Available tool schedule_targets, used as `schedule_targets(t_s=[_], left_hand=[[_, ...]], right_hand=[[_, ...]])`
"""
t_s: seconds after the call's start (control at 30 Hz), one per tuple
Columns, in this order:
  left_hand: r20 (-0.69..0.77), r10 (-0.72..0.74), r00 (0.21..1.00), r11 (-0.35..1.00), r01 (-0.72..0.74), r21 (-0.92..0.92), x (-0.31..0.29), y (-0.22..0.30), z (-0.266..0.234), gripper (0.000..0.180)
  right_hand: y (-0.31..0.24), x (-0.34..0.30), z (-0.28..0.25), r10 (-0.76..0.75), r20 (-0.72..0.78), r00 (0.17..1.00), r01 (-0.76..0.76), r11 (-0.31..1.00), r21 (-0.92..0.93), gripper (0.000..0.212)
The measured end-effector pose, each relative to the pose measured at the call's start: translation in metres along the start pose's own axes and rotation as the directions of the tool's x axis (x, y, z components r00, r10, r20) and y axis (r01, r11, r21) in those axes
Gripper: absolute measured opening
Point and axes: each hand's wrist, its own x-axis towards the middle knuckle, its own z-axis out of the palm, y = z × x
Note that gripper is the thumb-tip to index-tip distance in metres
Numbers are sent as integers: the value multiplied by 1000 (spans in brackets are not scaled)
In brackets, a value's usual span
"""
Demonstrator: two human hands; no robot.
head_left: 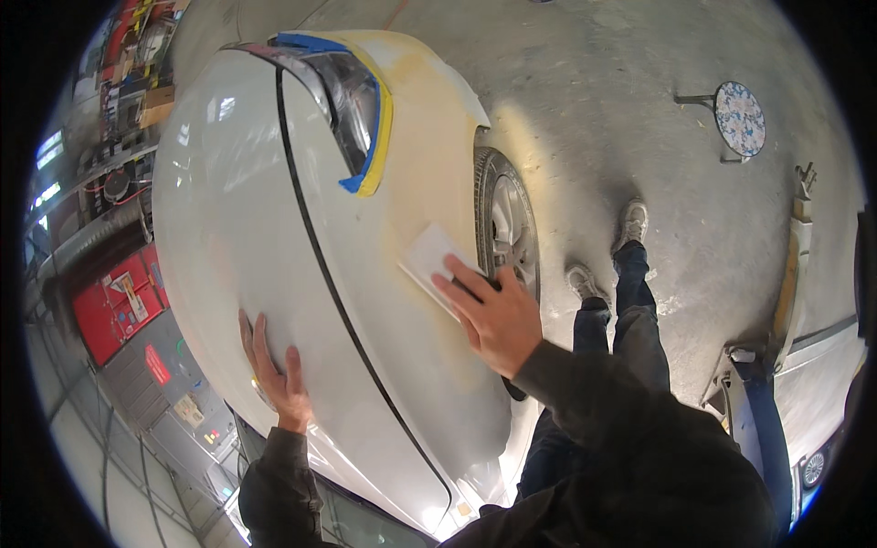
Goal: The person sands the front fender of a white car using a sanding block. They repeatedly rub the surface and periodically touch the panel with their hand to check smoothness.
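A pale car stands before me, its hood [233, 201] on the left and its front fender [434, 164] on the right, parted by a dark curved gap. Beige and yellowish patches cover the fender. Against its surface, above the wheel [507, 219], my right hand [502, 320] presses a flat, whitish rectangular sanding block [429, 258], fingers laid across its top. The block's underside is hidden. My left hand [279, 379] rests on the hood with fingers spread, holding nothing. Blue and yellow masking tape [376, 151] borders the headlight [352, 100].
A round stool [739, 119] with a speckled seat stands on the concrete floor [585, 100] at the far right. Loose body panels [795, 256] stand along the right side. A red cabinet [114, 297] and cluttered shelves [137, 100] line the left.
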Motion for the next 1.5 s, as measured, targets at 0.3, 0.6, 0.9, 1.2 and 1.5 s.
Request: schedule_targets(t_s=[0.3, 0.6, 0.9, 1.2, 1.5], left_hand=[[22, 38, 999, 999, -38, -11, 8, 4, 3, 69], [33, 34, 999, 999, -34, -1, 2, 0, -3, 70], [36, 5, 999, 1000, -5, -12, -2, -4, -4, 70], [46, 17, 999, 1000, -17, -1, 4, 0, -2, 71], [42, 28, 999, 1000, -29, 11, -1, -2, -5, 70]], right_hand=[[56, 98, 20, 225, 1, 974, -221, 959, 175, 41], [63, 87, 7, 380, 187, 906, -419, 864, 278, 42], [63, 75, 11, 368, 188, 911, -410, 859, 305, 46], [28, 34, 4, 283, 156, 946, -309, 934, 180, 52], [51, 27, 21, 185, 109, 977, -202, 963, 180, 54]])
